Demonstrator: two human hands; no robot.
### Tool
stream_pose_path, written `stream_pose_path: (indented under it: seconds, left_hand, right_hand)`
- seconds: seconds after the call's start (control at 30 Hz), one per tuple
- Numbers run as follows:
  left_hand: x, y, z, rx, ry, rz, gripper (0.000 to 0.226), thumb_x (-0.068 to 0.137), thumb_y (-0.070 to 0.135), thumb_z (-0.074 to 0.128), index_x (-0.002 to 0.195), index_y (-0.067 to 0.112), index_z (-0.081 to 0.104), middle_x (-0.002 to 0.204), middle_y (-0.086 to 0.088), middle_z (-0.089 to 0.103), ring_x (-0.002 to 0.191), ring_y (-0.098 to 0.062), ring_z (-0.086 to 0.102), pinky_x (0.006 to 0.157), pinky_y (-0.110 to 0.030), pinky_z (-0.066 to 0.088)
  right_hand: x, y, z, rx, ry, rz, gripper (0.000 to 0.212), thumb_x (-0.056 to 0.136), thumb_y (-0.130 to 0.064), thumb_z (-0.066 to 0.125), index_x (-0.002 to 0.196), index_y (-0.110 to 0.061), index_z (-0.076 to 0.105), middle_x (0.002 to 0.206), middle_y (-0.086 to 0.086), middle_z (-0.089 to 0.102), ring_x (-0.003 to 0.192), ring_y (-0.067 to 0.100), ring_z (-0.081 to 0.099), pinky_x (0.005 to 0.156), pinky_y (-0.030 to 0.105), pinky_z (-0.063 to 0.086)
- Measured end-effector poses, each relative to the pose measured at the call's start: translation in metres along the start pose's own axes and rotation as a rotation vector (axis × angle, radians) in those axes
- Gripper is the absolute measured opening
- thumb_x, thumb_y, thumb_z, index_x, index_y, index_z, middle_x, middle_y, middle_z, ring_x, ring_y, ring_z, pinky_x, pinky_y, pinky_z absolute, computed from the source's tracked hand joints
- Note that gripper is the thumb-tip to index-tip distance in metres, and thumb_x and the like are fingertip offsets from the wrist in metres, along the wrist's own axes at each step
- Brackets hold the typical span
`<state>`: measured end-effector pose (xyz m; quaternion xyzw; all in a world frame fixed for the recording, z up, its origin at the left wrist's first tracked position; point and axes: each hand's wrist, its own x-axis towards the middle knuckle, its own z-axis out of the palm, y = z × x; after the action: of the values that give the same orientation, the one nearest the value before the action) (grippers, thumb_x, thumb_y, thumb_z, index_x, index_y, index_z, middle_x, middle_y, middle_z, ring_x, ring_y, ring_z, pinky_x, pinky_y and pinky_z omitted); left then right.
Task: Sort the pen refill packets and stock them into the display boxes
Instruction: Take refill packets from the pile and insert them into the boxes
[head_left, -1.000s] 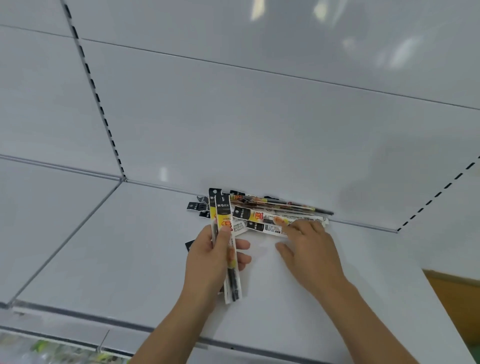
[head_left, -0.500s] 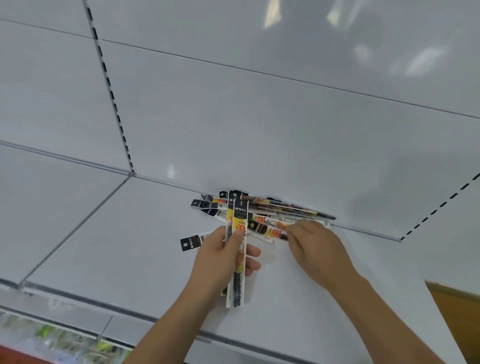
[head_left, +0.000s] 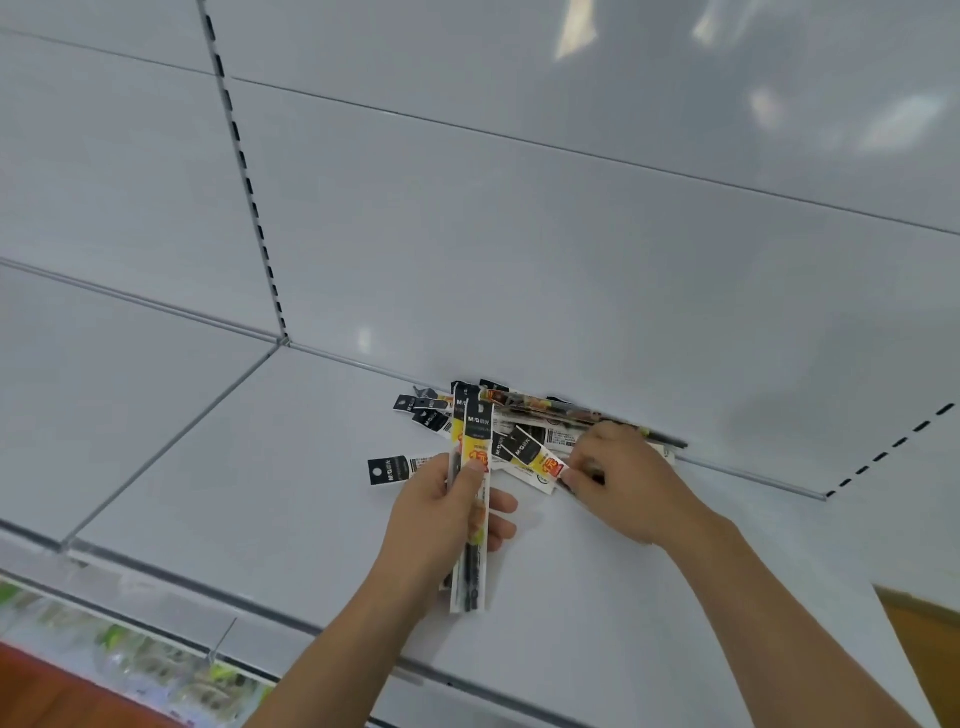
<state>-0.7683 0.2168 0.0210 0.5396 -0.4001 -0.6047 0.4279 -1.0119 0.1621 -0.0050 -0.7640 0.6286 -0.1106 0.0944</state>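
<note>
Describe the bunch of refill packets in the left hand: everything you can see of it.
The bunch of refill packets is a few long, narrow sleeves, apparently clear plastic, stacked together. The top one has a black header with white lettering, a yellow band with red print, and a dark refill inside. It stands roughly upright in view, above the white shelf. The left hand grips its middle, thumb on the front.

**White shelf, packets at the back**

My shelf (head_left: 249, 493) is a plain white board with a metal front rail. A loose pile of refill packets (head_left: 524, 415) lies on it against the back panel (head_left: 519, 260). 1 black-headed packet (head_left: 395, 469) lies apart, just left of the pile.
</note>
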Motion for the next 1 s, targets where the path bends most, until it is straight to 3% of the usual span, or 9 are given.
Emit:
stream_pose_path:
  seconds: [0.1,0.2,0.33,0.43,0.53,0.63,0.73,0.87,1.0]
  left_hand:
    - [0.001,-0.002,0.003,0.001,0.031,0.01,0.024,0.111,0.027,0.047,0.112,0.008,0.063,0.088,-0.009,0.079,0.074,-0.029,0.077,0.073,-0.044,0.063]
    - [0.008,-0.007,0.008,-0.076,0.113,0.007,0.024,0.111,0.027,0.049,0.11,0.007,0.064,0.094,-0.011,0.078,0.084,-0.027,0.078,0.078,-0.045,0.066]
    - [0.013,-0.006,0.026,-0.135,0.096,0.041,0.022,0.112,0.027,0.045,0.114,0.012,0.062,0.102,-0.009,0.078,0.091,-0.025,0.078,0.082,-0.046,0.065]
    - [0.008,0.001,0.04,-0.174,0.017,0.117,0.025,0.112,0.03,0.044,0.118,0.023,0.067,0.106,0.001,0.079,0.101,-0.019,0.075,0.092,-0.042,0.06]
    - [0.003,0.005,0.049,-0.161,-0.008,0.185,0.025,0.109,0.04,0.048,0.115,0.027,0.069,0.108,0.005,0.078,0.105,-0.012,0.073,0.096,-0.04,0.056]
    - [0.006,0.005,0.049,-0.079,-0.041,0.317,0.015,0.106,0.032,0.061,0.108,0.024,0.073,0.103,-0.004,0.078,0.101,-0.026,0.074,0.095,-0.055,0.058]
    - [0.011,0.007,0.039,-0.006,-0.104,0.406,0.018,0.105,0.029,0.061,0.109,0.021,0.076,0.096,-0.017,0.075,0.088,-0.04,0.069,0.079,-0.051,0.06]
    - [0.01,0.01,0.017,0.147,-0.105,0.462,0.015,0.102,0.028,0.064,0.111,0.023,0.074,0.094,0.009,0.078,0.085,-0.008,0.073,0.077,-0.027,0.056]
    - [0.006,-0.001,0.007,0.24,-0.059,0.463,0.01,0.1,0.031,0.067,0.095,0.026,0.074,0.09,0.011,0.077,0.082,-0.006,0.069,0.077,-0.021,0.052]
  right_hand:
    - [-0.006,-0.009,-0.006,0.079,0.002,0.027,0.014,0.096,-0.033,0.07,0.083,-0.031,0.065,0.092,-0.013,0.059,0.087,0.008,0.057,0.08,0.037,0.051]
    - [-0.021,-0.017,-0.011,0.273,0.114,0.134,0.018,0.093,-0.022,0.076,0.079,-0.031,0.068,0.083,-0.01,0.067,0.079,0.008,0.063,0.074,0.036,0.054]
    - [-0.045,-0.049,-0.016,0.884,0.332,0.304,0.024,0.09,0.001,0.077,0.094,-0.023,0.073,0.083,0.0,0.076,0.069,0.015,0.071,0.063,0.023,0.055]
    - [-0.052,-0.081,-0.005,1.089,0.428,0.326,0.023,0.091,0.003,0.075,0.102,-0.018,0.075,0.089,-0.001,0.08,0.08,0.011,0.076,0.072,0.019,0.056]
    - [-0.054,-0.095,0.007,1.046,0.474,0.343,0.019,0.096,-0.007,0.074,0.098,-0.025,0.078,0.089,-0.009,0.08,0.084,0.01,0.076,0.076,0.02,0.057]
    - [-0.056,-0.101,0.006,0.982,0.529,0.305,0.017,0.096,-0.016,0.075,0.095,-0.033,0.081,0.095,-0.019,0.079,0.085,0.009,0.075,0.076,0.025,0.059]
    - [-0.058,-0.098,0.003,0.782,0.622,0.211,0.024,0.094,-0.019,0.077,0.097,-0.043,0.078,0.103,-0.027,0.074,0.094,0.008,0.071,0.073,0.02,0.055]
    - [-0.058,-0.08,0.003,0.688,0.669,0.192,0.018,0.095,-0.019,0.076,0.098,-0.037,0.075,0.098,-0.02,0.07,0.095,0.006,0.068,0.074,0.019,0.054]
    - [-0.045,-0.057,0.014,0.541,0.58,0.184,0.011,0.098,-0.022,0.071,0.1,-0.033,0.074,0.098,-0.021,0.07,0.097,0.004,0.065,0.079,0.03,0.057]
